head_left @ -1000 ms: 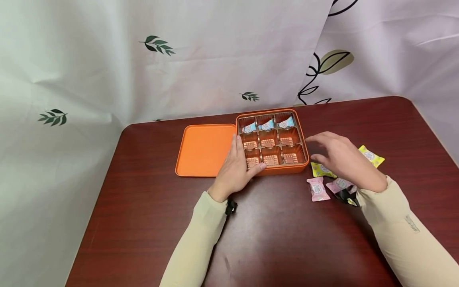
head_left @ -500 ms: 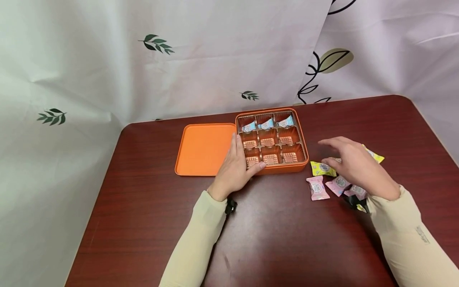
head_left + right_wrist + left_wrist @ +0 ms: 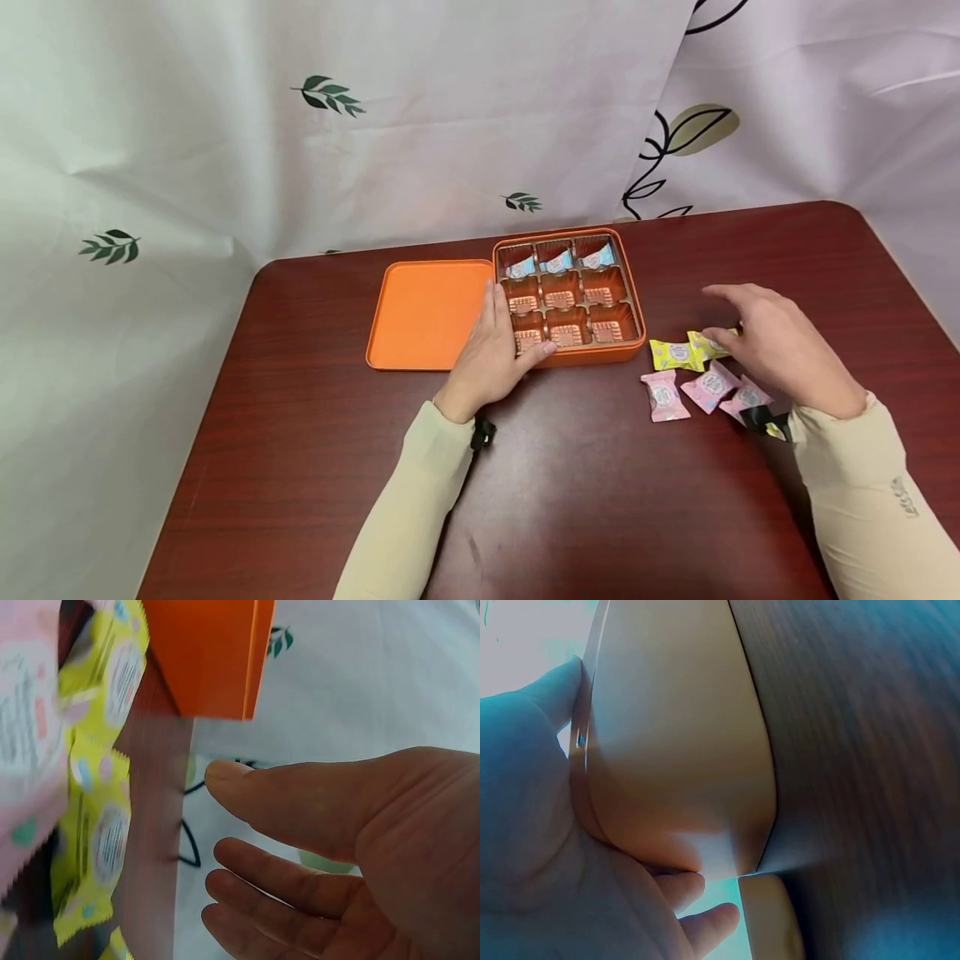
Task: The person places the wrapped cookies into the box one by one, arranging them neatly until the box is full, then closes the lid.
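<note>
Drawing back from the orange box (image 3: 596, 356), the right hand (image 3: 783, 346) — thumb and fingers parted, empty — bares yellow candies (image 3: 675, 356) on the worktop (image 3: 570, 475), seemingly within reach; the left hand (image 3: 487, 358), fingers straight, touches the box's left side.

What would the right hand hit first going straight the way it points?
Probably the open orange rectangular box, whose right side lies ahead of the right hand in the head view. Depth is unclear; if the hand slopes down, the dark red wood-grain table could come first.
</note>
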Demonstrator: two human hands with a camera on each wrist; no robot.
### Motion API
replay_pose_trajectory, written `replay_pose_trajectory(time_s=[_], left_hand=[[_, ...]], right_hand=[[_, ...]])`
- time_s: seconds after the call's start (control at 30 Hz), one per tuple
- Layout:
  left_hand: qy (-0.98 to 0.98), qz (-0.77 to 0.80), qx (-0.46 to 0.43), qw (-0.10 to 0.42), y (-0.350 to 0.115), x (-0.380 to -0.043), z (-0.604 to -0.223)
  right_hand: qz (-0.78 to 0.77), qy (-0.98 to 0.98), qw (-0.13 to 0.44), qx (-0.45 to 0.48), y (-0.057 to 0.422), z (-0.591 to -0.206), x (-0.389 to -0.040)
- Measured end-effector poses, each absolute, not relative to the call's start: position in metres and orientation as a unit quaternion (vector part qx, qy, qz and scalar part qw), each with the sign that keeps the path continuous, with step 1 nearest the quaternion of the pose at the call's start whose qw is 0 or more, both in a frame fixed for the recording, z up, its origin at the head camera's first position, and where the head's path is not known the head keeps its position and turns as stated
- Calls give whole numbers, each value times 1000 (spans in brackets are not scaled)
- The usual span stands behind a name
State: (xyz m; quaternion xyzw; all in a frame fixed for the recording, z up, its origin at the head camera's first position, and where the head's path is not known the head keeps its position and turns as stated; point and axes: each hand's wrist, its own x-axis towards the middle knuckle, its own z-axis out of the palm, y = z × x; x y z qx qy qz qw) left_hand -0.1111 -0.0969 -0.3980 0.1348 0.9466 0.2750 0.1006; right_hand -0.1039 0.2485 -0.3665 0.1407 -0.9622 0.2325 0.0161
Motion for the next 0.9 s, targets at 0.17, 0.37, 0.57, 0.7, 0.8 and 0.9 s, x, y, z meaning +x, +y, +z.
replay_pose_trajectory(time_s=[0.17, 0.37, 0.57, 0.7, 0.8, 0.9], left_hand=[[948, 272, 133, 102, -97, -111, -398], [946, 275, 132, 104, -97, -110, -397], [945, 279, 132, 107, -96, -110, -397], [945, 277, 132, 109, -97, -111, -397], [946, 274, 132, 108, -97, -111, -398], [947, 273, 133, 107, -97, -111, -398]], right_hand=[[224, -967, -7, 125, 259, -371, -108], [208, -971, -27, 118, 268, -377, -112], [195, -973, -36, 115, 278, -381, -113], [192, -974, -42, 113, 284, -383, -113], [190, -975, -47, 110, 287, -384, -114], [183, -976, -52, 105, 290, -385, -114]])
